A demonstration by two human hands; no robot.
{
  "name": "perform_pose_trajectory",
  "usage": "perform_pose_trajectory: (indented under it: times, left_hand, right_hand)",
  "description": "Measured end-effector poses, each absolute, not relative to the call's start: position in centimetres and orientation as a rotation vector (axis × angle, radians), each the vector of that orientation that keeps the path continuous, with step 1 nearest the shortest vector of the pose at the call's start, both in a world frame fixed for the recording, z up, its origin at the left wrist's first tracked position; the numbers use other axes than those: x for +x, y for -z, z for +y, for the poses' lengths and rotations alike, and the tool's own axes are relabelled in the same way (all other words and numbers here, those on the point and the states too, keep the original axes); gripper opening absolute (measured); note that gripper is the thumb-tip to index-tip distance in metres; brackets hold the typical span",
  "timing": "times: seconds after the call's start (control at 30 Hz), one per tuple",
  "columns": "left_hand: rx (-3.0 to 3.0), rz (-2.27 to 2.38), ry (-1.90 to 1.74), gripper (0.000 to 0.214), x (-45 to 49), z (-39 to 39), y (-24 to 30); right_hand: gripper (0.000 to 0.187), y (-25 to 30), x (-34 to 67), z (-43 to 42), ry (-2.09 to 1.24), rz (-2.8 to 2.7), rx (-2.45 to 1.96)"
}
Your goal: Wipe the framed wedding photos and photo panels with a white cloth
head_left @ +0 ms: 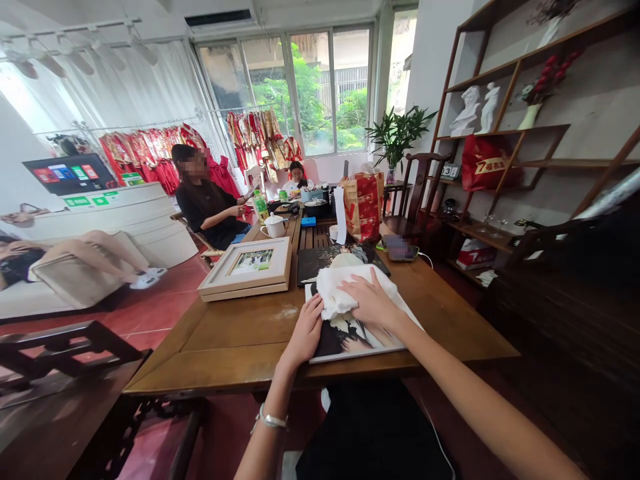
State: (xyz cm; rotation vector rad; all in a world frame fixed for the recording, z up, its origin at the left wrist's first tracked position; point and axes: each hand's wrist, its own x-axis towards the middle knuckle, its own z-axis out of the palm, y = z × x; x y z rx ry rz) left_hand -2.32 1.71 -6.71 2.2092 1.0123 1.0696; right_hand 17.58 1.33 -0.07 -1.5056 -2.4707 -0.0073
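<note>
A photo panel or album (370, 343) with a large printed picture lies flat at the near edge of the wooden table. On top of it is a bunched white cloth (331, 288). My right hand (373, 300) presses down on the cloth, palm down with fingers spread. My left hand (307, 327) rests along the left edge of the panel, fingers stretched out, the tips beside the cloth. Under the far side of the panel lies a dark picture board (313, 260). Cloth and right hand hide part of the printed picture.
Framed pictures (213, 288) are stacked to the left. Farther back stand a white lidded cup (273, 225), a green-labelled bottle (261, 208) and a paper bag (367, 203). A phone (400, 248) lies at right. A person (207, 200) sits at the table's left side.
</note>
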Motion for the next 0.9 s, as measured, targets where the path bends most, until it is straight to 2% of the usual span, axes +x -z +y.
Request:
perform_pose_trajectory:
  times: [0.1, 0.3, 0.4, 0.67, 0.77, 0.9]
  left_hand:
    - [2.221, 1.028, -1.039, 0.042, -2.2, 1.5, 6.3]
    - [2.252, 0.995, -1.029, 0.038, -2.3, 1.4, 6.0]
    - [2.249, 1.006, -1.021, 0.040, -2.3, 1.6, 6.3]
    - [2.215, 1.028, -1.033, 0.044, -2.4, 1.6, 6.5]
    - [2.213, 1.015, -1.052, 0.044, -2.4, 1.5, 6.4]
    - [2.229, 1.011, -1.033, 0.043, -2.3, 1.6, 6.4]
  right_hand:
    - [0.051, 0.5, 16.5, -3.3, 0.101, -2.399, -1.601]
    - [0.067, 2.2, 14.0, -10.6, -0.046, -2.387, -1.507]
    - [0.065, 2.6, 14.3, -9.7, -0.033, -2.327, -1.558]
    - [0.057, 1.2, 17.5, -0.1, -0.133, -2.204, -1.823]
    - [0.064, 1.6, 17.2, -0.6, -0.116, -2.265, -1.764]
    - [0.074, 2.3, 16.3, -5.6, -0.066, -2.375, -1.590]
